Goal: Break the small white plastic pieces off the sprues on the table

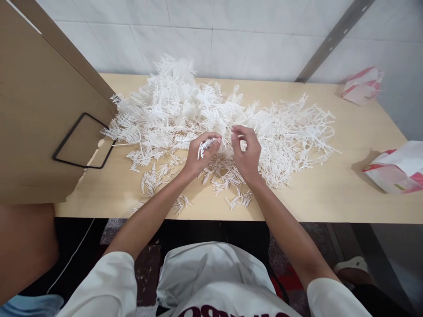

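A big heap of thin white plastic branched pieces (185, 105) covers the middle of a light wooden table (346, 185). My left hand (198, 154) is closed around a small bunch of white plastic pieces (205, 145) just above the heap's near edge. My right hand (246, 152) is beside it, fingers pinched at the tips near the same bunch; whether it grips a piece I cannot tell. Small broken-off white bits (165, 180) lie scattered on the table in front of both hands.
A brown cardboard panel (36, 110) with a black-outlined rectangular cutout (84, 141) stands at the left. Two pink and white bags lie at the right, one near (396, 169), one far (361, 84). White tiled wall behind. Another person's limb (23, 251) shows at lower left.
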`<state>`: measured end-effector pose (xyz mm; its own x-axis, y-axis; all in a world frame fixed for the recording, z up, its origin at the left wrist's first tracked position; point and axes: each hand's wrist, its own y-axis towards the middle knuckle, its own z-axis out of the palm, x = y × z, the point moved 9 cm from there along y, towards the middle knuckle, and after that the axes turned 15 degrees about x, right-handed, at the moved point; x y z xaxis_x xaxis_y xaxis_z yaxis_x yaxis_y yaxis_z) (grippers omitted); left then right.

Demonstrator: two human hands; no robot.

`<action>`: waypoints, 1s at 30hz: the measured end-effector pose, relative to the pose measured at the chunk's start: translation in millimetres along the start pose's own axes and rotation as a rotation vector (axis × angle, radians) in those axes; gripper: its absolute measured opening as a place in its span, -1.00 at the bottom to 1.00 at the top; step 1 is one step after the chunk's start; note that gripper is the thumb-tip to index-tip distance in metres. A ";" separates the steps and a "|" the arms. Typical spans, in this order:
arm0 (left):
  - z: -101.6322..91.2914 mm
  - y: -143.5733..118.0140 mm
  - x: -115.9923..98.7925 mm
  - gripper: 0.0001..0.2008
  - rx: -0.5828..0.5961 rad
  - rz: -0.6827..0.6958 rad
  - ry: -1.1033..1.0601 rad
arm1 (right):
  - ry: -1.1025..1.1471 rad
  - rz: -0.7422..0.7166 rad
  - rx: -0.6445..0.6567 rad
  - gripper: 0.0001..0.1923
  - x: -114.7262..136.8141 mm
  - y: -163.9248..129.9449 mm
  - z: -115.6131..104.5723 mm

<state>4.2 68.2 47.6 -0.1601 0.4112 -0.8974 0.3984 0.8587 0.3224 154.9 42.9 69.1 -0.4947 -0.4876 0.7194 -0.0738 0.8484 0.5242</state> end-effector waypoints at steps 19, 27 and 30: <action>16.2 -4.9 -7.5 -0.87 0.085 0.110 0.526 | -0.342 -0.027 0.279 -0.81 0.3 0.2 29.6; 19.9 -1.2 -8.4 -0.89 0.192 0.130 0.505 | 0.093 0.184 0.310 -0.91 -14.0 0.1 32.0; 23.6 -0.8 -7.7 -0.88 0.225 0.143 0.476 | 0.260 0.300 0.325 -0.82 -22.8 -1.4 37.4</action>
<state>26.5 57.1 47.2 -0.4607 0.6567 -0.5971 0.6213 0.7190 0.3114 134.0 60.5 34.9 -0.3068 -0.2132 0.9276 -0.2474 0.9590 0.1386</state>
